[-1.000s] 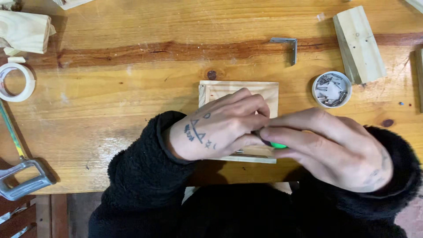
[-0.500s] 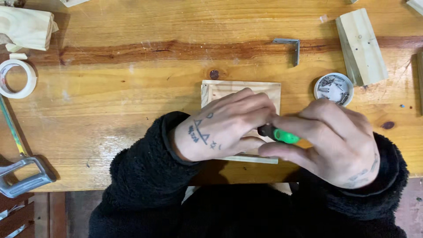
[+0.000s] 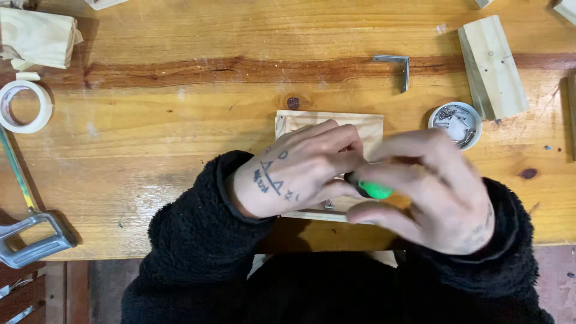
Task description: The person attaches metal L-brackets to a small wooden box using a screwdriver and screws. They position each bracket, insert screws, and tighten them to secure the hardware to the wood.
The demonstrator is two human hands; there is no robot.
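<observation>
Hands working over a small pale wooden panel with a routed border (image 3: 329,129), which is lying flat on the varnished pine workbench (image 3: 180,132) near its front edge, directly before the person.

Left hand (image 3: 294,171): lying palm down on the panel, fingers pressed together and pointing right, pinning the wood; dark fleece sleeve (image 3: 192,234) covering the wrist.

Right hand (image 3: 435,192): blurred with motion, fingers curling tightly around a tool with a bright green and black handle (image 3: 373,189); the tool's tip is hiding behind the left fingertips, so its kind cannot be told.

Round white tin of small metal fasteners (image 3: 455,123): sitting just right of the panel.

Grey metal angle bracket (image 3: 393,68): lying beyond the panel on the dark grain streak.

Pale timber offcut block (image 3: 492,67): resting at far right, tilted.

Roll of white tape (image 3: 23,107): lying at the left edge.

Folded beige cloth (image 3: 37,39): sitting at top left.

Grey metal clamp (image 3: 33,237): hanging off the bench's front left edge.
</observation>
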